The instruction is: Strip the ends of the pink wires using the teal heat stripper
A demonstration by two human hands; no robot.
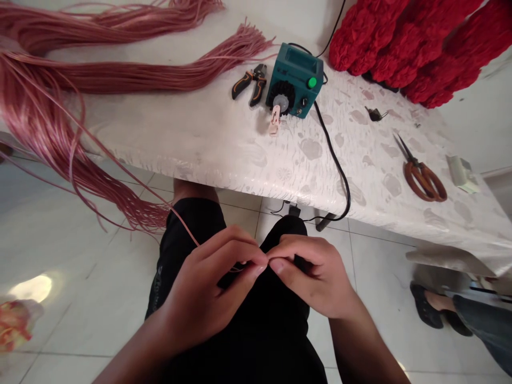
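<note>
My left hand point(212, 290) and my right hand point(316, 277) meet fingertip to fingertip over my lap, below the table edge. Both are closed in a pinch on one thin pink strand point(184, 226). That strand runs up and left from my left fingers to a big bundle of pink strands point(52, 122) that hangs off the table's left end. My black shorts point(256, 320) lie under both hands.
The white patterned table point(224, 144) carries a small teal machine point(295, 80) with a green button and black cord point(338, 170), pliers point(251, 82), orange-handled scissors point(424, 176) and red fluffy bundles point(404, 42). Another person's foot point(436, 306) is at the right on the tiled floor.
</note>
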